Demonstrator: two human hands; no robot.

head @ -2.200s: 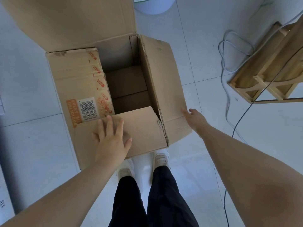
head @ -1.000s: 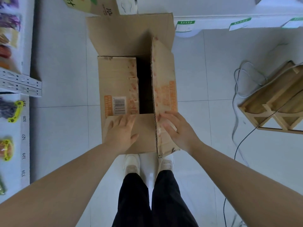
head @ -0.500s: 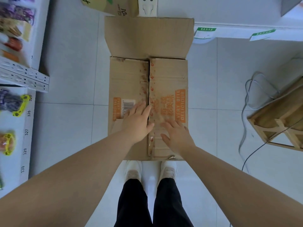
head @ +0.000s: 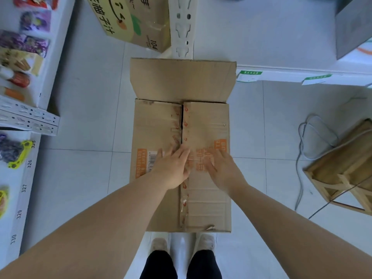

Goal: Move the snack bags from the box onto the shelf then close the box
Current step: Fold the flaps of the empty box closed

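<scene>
Closing of box (head: 207, 210): side flaps (head: 157, 125) now down, open a second ago; left hand (head: 173, 168) and right hand (head: 221, 169) flat, pressing beside seam (head: 182, 125); far flap (head: 181, 79) remaining.

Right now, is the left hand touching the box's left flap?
Touching. The head view shows the left hand lying flat on the left flap, fingers straight, with no gap beneath.

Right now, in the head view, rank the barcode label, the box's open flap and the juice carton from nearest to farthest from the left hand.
1. The barcode label: on the box top, right beside the left hand, at its outer edge.
2. The open flap: at the box's far end, ahead of the hand.
3. The juice carton: beyond the flap, toward the left.
</scene>
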